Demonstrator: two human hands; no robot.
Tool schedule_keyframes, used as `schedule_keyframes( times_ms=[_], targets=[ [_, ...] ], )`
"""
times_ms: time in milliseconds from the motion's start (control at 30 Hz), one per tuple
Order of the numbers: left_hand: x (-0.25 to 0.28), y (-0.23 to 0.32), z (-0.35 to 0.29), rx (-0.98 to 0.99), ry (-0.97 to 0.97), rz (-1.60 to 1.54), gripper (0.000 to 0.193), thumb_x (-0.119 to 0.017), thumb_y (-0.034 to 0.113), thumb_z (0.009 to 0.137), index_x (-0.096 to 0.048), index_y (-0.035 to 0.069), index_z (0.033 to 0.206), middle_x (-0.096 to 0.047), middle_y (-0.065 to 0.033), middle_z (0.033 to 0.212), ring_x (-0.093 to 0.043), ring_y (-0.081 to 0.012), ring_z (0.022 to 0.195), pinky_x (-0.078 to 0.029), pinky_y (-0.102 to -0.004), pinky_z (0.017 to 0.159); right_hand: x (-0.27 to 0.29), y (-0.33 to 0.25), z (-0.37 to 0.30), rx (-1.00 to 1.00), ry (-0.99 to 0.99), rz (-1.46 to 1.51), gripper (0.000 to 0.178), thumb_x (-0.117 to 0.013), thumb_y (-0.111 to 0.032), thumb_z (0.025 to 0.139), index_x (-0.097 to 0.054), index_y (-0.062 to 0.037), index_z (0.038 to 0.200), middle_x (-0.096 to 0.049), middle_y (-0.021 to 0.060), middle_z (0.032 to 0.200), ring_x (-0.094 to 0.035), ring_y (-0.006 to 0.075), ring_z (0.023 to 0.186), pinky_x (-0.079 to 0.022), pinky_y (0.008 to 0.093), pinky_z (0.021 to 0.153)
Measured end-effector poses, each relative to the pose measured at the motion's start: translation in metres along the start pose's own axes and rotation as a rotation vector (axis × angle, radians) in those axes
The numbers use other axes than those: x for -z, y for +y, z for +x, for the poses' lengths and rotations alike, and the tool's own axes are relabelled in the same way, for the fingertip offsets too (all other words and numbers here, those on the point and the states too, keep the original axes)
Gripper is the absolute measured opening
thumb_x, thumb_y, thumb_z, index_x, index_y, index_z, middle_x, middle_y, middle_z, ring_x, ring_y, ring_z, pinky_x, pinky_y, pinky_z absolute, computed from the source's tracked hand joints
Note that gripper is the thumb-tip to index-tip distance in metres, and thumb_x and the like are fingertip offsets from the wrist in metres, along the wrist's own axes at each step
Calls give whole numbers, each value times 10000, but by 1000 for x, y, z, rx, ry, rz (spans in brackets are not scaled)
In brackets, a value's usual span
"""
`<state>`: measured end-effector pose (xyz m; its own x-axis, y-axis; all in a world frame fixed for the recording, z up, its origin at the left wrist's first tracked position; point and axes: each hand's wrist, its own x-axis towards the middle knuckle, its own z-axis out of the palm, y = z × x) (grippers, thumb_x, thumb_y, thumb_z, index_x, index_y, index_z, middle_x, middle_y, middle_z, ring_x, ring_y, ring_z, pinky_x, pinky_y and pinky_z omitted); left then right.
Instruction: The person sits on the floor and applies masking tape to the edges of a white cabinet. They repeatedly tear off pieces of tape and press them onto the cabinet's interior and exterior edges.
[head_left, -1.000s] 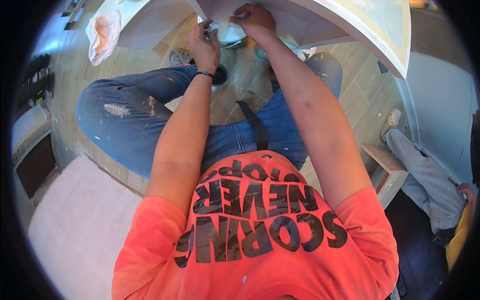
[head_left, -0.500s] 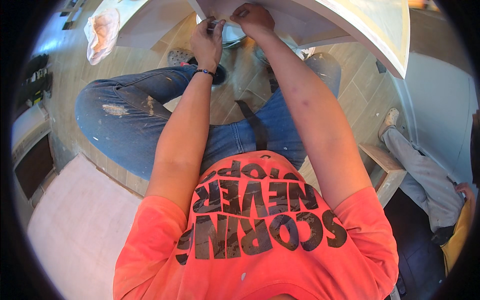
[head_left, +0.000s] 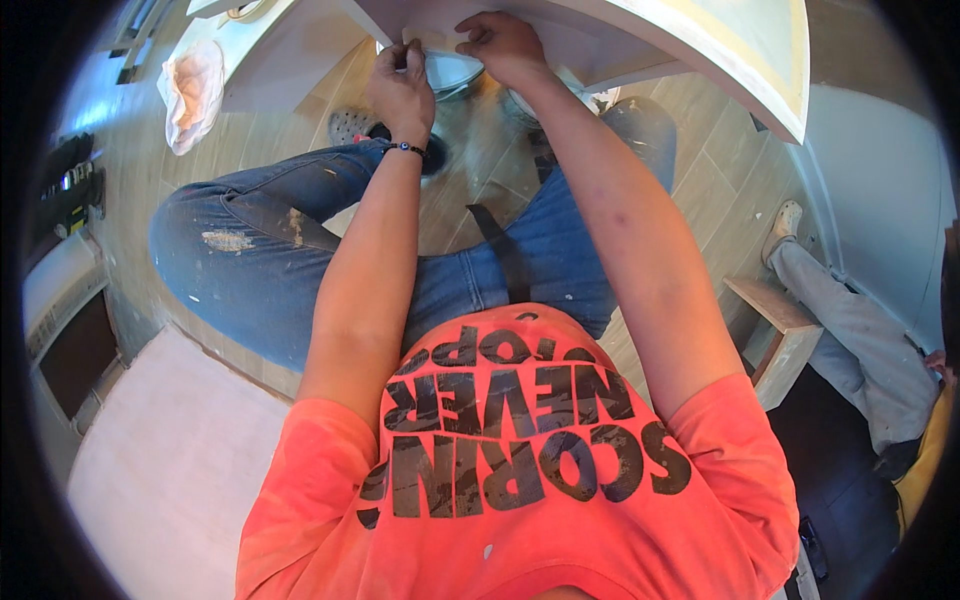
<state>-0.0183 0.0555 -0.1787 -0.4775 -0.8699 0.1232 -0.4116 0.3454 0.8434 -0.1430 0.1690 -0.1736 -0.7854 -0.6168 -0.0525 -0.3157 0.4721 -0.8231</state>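
Both my arms reach forward to the underside of a white panelled piece [head_left: 600,50] at the top of the view. My left hand [head_left: 402,95] is closed in a pinch at a short pale tan strip [head_left: 430,40] that looks like tape. To its right, my right hand [head_left: 508,48] has its thumb and fingers curled together close to the white surface. Whether anything small is between those fingers is hidden. Just below the hands, on the floor, stands a round container with a pale blue-white top [head_left: 452,72].
A crumpled pale cloth or bag [head_left: 193,95] hangs at the upper left. A flat pale board [head_left: 180,440] lies at the lower left. At the right, another person's grey-trousered leg [head_left: 845,320] stretches past a wooden box-like piece [head_left: 775,320]. My bent legs [head_left: 240,250] flank the tiled floor.
My left hand has moved slightly left, away from my right hand, and its fingers have turned upward. The tan strip now shows between the hands. My view has shifted slightly.
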Motion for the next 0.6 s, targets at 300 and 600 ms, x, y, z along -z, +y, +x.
schedule_keyframes(
  times_ms=[300, 600],
  targets=[
    [-3, 9, -2, -44, 37, -79, 354, -699, 347, 974, -756, -2, 991, -752, -198, 910, -723, -366, 863, -538, -429, 816, 2, -7, 0, -34, -7, -59, 320, -836, -255, 811, -791, -178, 1119, -762, 52, 997, -730, 227, 938, -565, 362, 887],
    [-1, -5, 3, -119, 80, 131, 351, -734, 355, 954, -783, 9, 989, -762, -200, 927, -731, -359, 832, -541, -433, 772, 2, -12, -3, -50, 4, -76, 308, -841, -231, 806, -790, -180, 1105, -766, 35, 955, -733, 212, 917, -564, 359, 880]
  ],
)
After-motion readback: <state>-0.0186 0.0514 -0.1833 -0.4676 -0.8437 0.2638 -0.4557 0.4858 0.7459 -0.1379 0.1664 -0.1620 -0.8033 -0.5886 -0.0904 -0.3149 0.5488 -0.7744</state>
